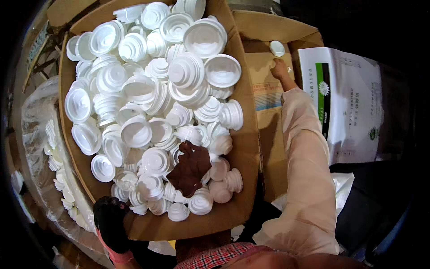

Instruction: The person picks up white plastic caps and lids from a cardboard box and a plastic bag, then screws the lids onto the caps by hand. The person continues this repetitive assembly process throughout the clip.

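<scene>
A large cardboard box [247, 188] is heaped with white plastic stepped, bowl-like pieces [155, 161], some upright and some on their sides. At its near left corner, my left hand [112, 219] in a black glove has its fingers curled over the rim. My bare right hand [280, 71] reaches into a second cardboard box [268, 20] on the right, fingers loosely bent and seemingly holding nothing. Just beyond its fingertips is a single white round piece [277, 48], apart from the hand. A dark brown crumpled scrap [191, 170] lies on the heap.
Right of the second box stands a white printed sack [347, 103] with a green-and-black stripe. At the left, a clear plastic liner [38, 112] surrounds more small white pieces [65, 190]. Below the second box is a white plastic bag [342, 188].
</scene>
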A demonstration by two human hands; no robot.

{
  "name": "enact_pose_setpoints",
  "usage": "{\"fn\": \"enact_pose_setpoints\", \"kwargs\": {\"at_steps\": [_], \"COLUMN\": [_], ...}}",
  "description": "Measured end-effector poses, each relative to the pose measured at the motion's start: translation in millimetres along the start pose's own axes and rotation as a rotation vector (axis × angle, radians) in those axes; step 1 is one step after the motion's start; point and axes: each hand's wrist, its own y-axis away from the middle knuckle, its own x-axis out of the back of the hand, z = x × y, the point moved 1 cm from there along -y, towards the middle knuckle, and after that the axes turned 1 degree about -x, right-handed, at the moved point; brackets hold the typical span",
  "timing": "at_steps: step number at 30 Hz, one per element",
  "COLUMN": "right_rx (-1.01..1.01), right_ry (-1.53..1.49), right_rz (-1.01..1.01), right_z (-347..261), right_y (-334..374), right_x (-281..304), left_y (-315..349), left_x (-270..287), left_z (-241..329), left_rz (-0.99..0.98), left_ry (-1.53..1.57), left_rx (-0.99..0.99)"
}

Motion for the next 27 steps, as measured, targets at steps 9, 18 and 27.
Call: {"fn": "enact_pose_setpoints", "kwargs": {"at_steps": [9, 18, 27], "right_rx": [0.092, 0.082, 1.487], "right_ry": [0.212, -0.746, -0.639], "right_rz": [-0.173, 0.4, -0.047], "right_z": [44, -99, -338], "right_y": [-90, 105, 404], "right_x": [-32, 103, 299], "left_y": [-45, 12, 93], "left_x": [-21, -19, 4], "left_z": [-20, 15, 2], "left_rz": [0.005, -0.186, -0.816], "left_ry": [-0.172, -0.135, 0.82], "left_rx": [0.161, 0.008, 0.345]}}
